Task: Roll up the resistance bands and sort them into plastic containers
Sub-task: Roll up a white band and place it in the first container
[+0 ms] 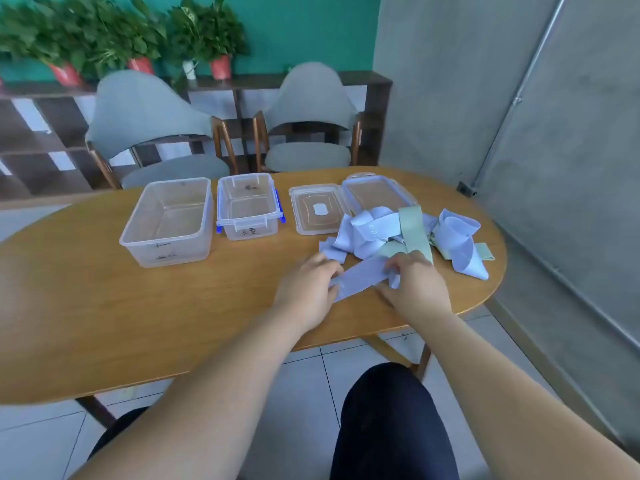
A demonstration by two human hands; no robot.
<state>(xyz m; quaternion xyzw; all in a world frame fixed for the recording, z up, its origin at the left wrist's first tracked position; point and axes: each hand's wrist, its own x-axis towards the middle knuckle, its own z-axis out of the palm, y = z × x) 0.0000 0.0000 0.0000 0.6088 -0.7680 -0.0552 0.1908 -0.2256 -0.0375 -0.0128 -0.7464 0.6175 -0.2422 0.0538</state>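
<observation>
Hands meet on the desk (104, 289): the left hand (308, 289) pinches one end of a pale blue band (360, 277), and the right hand (415, 282), at 3 o'clock from it, curls its fingers round the other end. At 12 o'clock lies the tangled pile of bands (388, 230). At 10 o'clock stand the large container (169, 220) and small container (247, 206), both open.

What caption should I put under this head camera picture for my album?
Left hand and right hand hold a pale blue band on the wooden table, near a large empty container.
</observation>
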